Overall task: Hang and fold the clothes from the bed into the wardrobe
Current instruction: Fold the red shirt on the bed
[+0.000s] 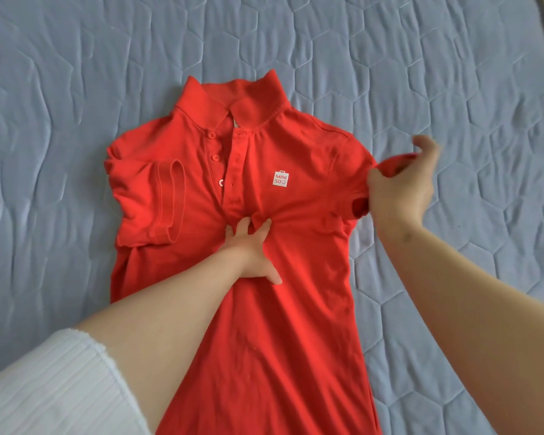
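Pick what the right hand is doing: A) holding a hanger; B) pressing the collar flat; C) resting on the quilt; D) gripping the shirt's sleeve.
D: the right hand pinches the sleeve of the red polo shirt, while the left hand presses the shirt's middle.

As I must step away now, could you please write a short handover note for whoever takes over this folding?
Left hand: open, pressing flat on the chest of the red polo shirt, which lies face up on the bed cover.
Right hand: grips the unfolded sleeve at the shirt's edge.
Done: the other sleeve is folded across the front.
Left: fold this sleeve in, fold the body, put it away; wardrobe not in view.
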Demonstrator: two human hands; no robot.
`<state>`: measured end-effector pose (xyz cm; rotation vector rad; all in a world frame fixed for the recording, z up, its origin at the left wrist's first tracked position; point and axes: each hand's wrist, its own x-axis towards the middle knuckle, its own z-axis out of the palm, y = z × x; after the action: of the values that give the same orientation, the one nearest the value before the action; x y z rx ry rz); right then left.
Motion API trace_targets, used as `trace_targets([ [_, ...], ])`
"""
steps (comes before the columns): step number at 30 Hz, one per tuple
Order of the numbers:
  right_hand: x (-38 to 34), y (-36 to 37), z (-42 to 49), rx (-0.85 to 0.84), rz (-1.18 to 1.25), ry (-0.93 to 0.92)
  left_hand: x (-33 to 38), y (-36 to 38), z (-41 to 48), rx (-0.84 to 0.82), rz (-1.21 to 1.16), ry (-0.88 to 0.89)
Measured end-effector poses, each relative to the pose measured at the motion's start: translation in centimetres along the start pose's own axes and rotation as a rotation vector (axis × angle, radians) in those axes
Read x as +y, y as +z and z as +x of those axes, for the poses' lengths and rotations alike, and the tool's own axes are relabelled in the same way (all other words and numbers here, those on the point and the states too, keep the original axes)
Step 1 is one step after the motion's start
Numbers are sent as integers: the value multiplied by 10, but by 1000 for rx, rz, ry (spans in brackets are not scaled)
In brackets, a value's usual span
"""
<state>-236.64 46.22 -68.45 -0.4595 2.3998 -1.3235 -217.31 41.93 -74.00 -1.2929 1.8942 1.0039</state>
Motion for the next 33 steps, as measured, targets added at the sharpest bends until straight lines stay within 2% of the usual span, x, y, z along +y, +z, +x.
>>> trace_targets([
  [2, -5, 17, -16, -196, -83, -173, -4, 1, -1, -2, 10, 24],
  [5, 1, 34, -44, -606, -202, -265, -11, 2, -1, 3, 29, 52],
  [6, 7, 36, -53, -665, -225, -285, -15, 2, -1, 5, 20, 69],
  [7, 12, 35, -62, -649, -234, -294, -19, 0, -1, 7, -8, 92],
  [8, 17, 32, -69, -564, -229, -285, -23, -2, -2, 13, -54, 117],
  [10, 27, 20, -80, -320, -228, -178, -25, -5, -7, 66, -197, 146],
  [12, 40, 4, -88, -213, -284, -8, -18, -6, -14, 265, -348, 99],
  [14, 55, -12, -94, -301, -363, 143, -1, -6, -25, 554, -366, 56],
  [15, 62, -19, -98, -366, -388, 200, 9, -6, -30, 664, -328, 88],
  [18, 78, -35, -108, -480, -415, 289, 40, -2, -35, 785, -155, 314],
  [20, 83, -40, -110, -499, -413, 304, 56, -3, -30, 753, -41, 416],
  [22, 87, -44, -111, -517, -397, 343, 69, -3, -21, 644, 54, 423],
  [27, 105, -58, -121, -604, -398, 400, 95, 6, 1, 233, 330, 207],
  [29, 114, -66, -126, -594, -402, 376, 101, 10, 5, 195, 387, 188],
  [33, 122, -73, -127, -646, -401, 364, 101, 15, 10, 220, 499, 161],
])
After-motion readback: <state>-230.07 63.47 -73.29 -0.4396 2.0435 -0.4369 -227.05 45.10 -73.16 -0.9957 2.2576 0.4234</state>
